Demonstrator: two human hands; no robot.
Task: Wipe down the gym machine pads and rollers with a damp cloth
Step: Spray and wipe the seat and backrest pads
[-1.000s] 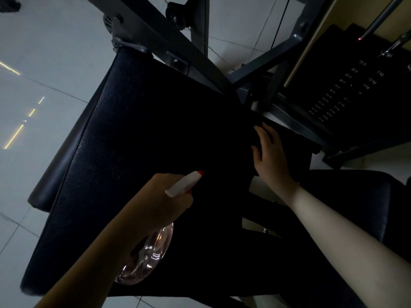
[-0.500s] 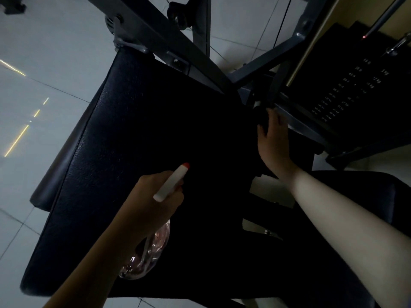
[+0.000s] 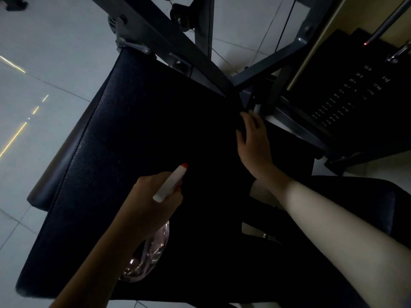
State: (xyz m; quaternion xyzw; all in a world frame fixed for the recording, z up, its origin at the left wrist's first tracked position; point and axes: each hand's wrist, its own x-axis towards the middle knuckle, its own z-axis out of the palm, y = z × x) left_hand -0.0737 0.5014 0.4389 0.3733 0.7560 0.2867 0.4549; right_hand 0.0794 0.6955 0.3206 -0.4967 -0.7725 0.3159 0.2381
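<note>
A large black padded seat [image 3: 138, 152] of the gym machine fills the middle of the view. My left hand [image 3: 146, 205] grips a clear spray bottle [image 3: 151, 254] over the pad's near half, its white nozzle with a red tip [image 3: 172, 182] pointing away from me. My right hand [image 3: 253, 145] lies with straight fingers on the pad's far right edge, fingertips close to the grey frame. It is too dark to tell whether a cloth lies under that hand.
Grey steel frame bars [image 3: 178, 41] cross behind the pad. A black weight stack [image 3: 355, 92] with printed numbers stands at the right. Another dark pad [image 3: 360, 196] sits under my right forearm. A dark roller [image 3: 60, 161] runs along the pad's left side. Pale floor tiles [image 3: 44, 74] lie to the left.
My right hand has slid away from me along the pad's right edge toward the frame. My left hand with the bottle has shifted slightly left and tilted the nozzle up.
</note>
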